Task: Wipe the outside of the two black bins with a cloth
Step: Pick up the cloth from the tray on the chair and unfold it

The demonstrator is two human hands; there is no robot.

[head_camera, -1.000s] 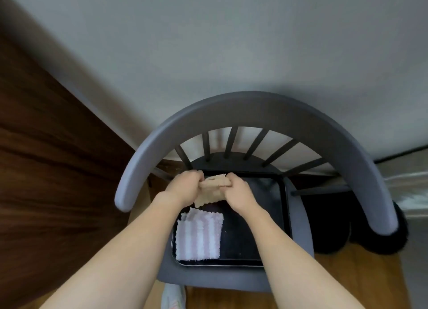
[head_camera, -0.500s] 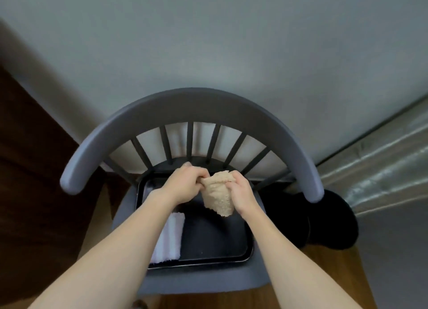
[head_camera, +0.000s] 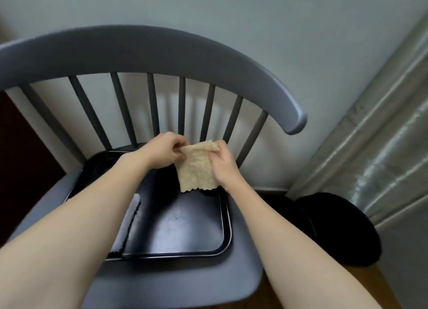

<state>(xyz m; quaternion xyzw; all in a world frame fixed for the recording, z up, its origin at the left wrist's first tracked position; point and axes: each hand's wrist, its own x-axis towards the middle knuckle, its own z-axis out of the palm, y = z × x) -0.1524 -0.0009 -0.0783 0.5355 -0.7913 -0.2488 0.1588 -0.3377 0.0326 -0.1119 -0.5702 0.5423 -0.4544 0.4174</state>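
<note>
**Cloth opened out between both hands over the tray**

Since the earlier frame, the beige cloth [head_camera: 196, 167] hangs lower and more unfolded, and the chair fills more of the frame, its backrest now reaching the left edge. The left hand [head_camera: 165, 152] pinches the cloth's upper left corner; the right hand [head_camera: 222, 167] grips its upper right edge, fingers curled round the fabric. Both hands sit close together at centre frame, joined by the cloth, whose zigzag lower edge hangs free above the far part of a black tray [head_camera: 225, 218].

The tray lies on the seat of a grey spindle-back chair [head_camera: 148, 51]. A second, pale cloth [head_camera: 128, 223] lies in the tray at its left side, largely hidden under the left forearm.

Two black bins stand on the wooden floor at the lower right of the frame, beside the chair: the nearer bin [head_camera: 298, 213] is just beside the seat edge, the farther bin [head_camera: 340, 230] touches or nearly touches it; contact cannot be confirmed. Neither hand nor the beige cloth touches either bin. A silvery curtain [head_camera: 382, 146] hangs behind them at right.
</note>
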